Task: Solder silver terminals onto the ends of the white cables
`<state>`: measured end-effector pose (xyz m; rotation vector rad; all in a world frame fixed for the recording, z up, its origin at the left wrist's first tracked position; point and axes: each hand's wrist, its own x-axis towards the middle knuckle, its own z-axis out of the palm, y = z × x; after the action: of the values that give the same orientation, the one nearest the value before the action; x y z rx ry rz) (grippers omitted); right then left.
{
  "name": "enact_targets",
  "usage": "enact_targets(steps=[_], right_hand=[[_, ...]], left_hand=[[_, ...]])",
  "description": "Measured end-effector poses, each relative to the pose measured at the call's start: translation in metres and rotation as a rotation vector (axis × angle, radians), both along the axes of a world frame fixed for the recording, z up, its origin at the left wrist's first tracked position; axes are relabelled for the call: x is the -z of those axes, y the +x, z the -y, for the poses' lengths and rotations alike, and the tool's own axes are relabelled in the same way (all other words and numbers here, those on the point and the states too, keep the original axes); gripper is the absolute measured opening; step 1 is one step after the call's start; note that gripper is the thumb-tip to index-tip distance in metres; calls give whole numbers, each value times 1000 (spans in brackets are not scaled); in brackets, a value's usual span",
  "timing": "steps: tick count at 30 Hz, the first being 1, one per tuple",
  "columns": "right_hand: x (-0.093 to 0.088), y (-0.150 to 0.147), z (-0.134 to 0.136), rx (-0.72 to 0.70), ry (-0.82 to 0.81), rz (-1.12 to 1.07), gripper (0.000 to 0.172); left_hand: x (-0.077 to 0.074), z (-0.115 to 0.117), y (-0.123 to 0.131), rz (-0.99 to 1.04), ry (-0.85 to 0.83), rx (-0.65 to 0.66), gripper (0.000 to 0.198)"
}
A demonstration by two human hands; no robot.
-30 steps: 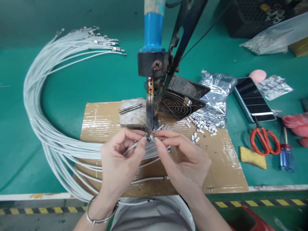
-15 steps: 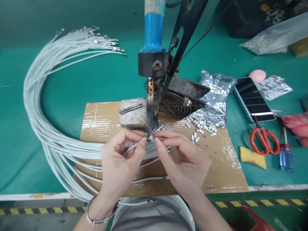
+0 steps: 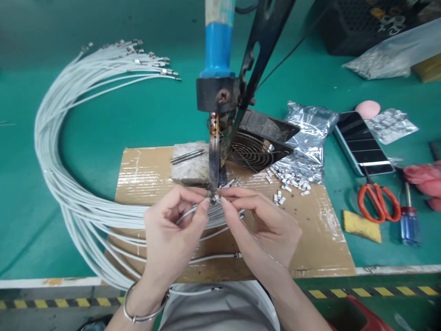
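Observation:
My left hand (image 3: 174, 232) is closed, thumb against fingers, on the end of a white cable (image 3: 186, 214). Between thumb and finger my right hand (image 3: 267, 225) pinches a thin solder wire (image 3: 262, 247), which trails back over the palm. Both sets of fingertips meet just under the tip of a blue-handled soldering iron (image 3: 219, 50), clamped upright with its tip down. A small metal connector (image 3: 216, 198) shows at the iron's tip; the exact contact is too small to make out. Many more white cables (image 3: 46, 133) curve in a bundle from the left and pass behind my left hand.
A cardboard sheet (image 3: 317, 239) lies beneath the work. Behind the iron are a fan (image 3: 253, 149) and a pale block (image 3: 189, 170) with metal rods. Loose connectors (image 3: 289, 179) lie by a silvery bag (image 3: 310, 133). Rightward are a phone (image 3: 363, 142), scissors (image 3: 379, 202) and a screwdriver (image 3: 409, 227).
Both hands stay at the iron's tip with the same grips. The view has shifted very slightly.

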<state>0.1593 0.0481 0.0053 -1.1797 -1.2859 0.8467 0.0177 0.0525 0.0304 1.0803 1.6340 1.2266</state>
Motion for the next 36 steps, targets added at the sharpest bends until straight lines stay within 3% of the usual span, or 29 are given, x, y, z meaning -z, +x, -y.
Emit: enact_targets(steps=[36], right_hand=[[5,-3,-2,25,102,51,21]], left_hand=[[3,1,-3,-24,49,34,11]])
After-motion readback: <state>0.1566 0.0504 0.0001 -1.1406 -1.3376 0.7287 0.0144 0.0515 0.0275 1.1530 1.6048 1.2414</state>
